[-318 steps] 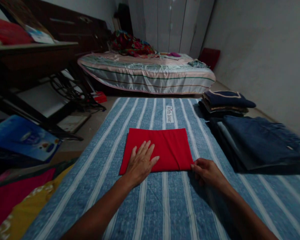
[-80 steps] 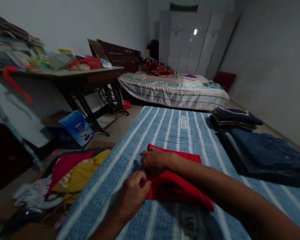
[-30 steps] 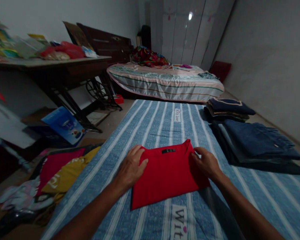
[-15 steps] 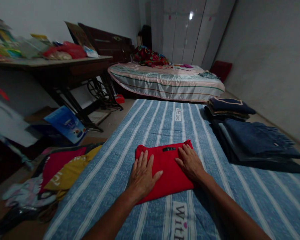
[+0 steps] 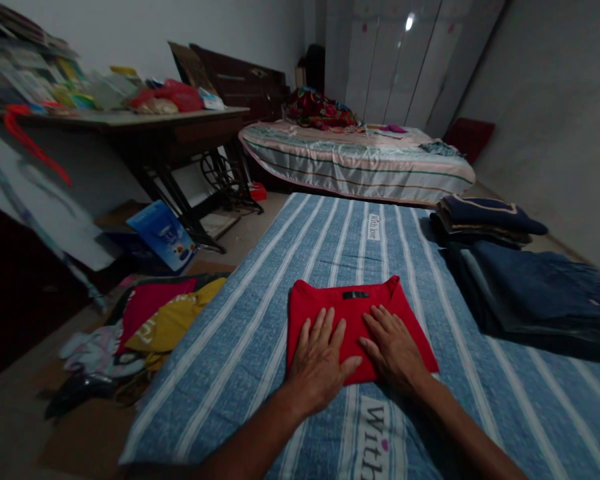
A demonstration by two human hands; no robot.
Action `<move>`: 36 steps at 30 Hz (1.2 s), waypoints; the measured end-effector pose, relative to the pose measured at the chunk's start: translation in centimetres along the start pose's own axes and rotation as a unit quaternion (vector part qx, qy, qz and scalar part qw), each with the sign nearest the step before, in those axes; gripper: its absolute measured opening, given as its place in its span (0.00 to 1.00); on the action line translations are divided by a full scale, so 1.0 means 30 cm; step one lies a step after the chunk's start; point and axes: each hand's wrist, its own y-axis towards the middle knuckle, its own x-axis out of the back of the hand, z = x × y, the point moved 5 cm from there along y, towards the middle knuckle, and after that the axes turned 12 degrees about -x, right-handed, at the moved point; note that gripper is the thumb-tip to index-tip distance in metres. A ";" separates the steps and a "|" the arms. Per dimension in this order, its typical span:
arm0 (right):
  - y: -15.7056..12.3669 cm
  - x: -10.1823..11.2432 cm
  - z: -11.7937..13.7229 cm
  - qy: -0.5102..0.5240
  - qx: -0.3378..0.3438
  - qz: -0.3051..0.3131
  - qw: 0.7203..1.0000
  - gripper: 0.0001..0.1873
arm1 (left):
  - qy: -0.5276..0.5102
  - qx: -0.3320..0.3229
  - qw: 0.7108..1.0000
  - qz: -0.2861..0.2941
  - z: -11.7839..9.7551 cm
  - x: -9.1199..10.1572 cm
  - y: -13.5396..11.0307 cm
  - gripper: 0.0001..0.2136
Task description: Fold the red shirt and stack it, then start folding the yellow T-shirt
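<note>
Red folded cloth garment (image 5: 360,313) lies at middle of blue white-striped mat (image 5: 340,233). We press left hand (image 5: 320,363) and right hand (image 5: 393,347) flat on its near half, fingers spread, gripping nothing. We judge it light, soft, floppy; best held under both side edges.

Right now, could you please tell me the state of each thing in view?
red shirt: folded, lying flat on the striped mat.
left hand: open, palm flat on the shirt.
right hand: open, flat on the shirt.
dark clothes: folded, stacked.
colourful clothes: unfolded, heaped on the floor.
wardrobe: doors shut.
</note>
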 end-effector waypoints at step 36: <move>0.463 -0.085 0.381 0.186 -0.058 0.223 0.955 0.13 | -0.349 0.133 0.911 -0.172 0.500 0.151 0.116 0.18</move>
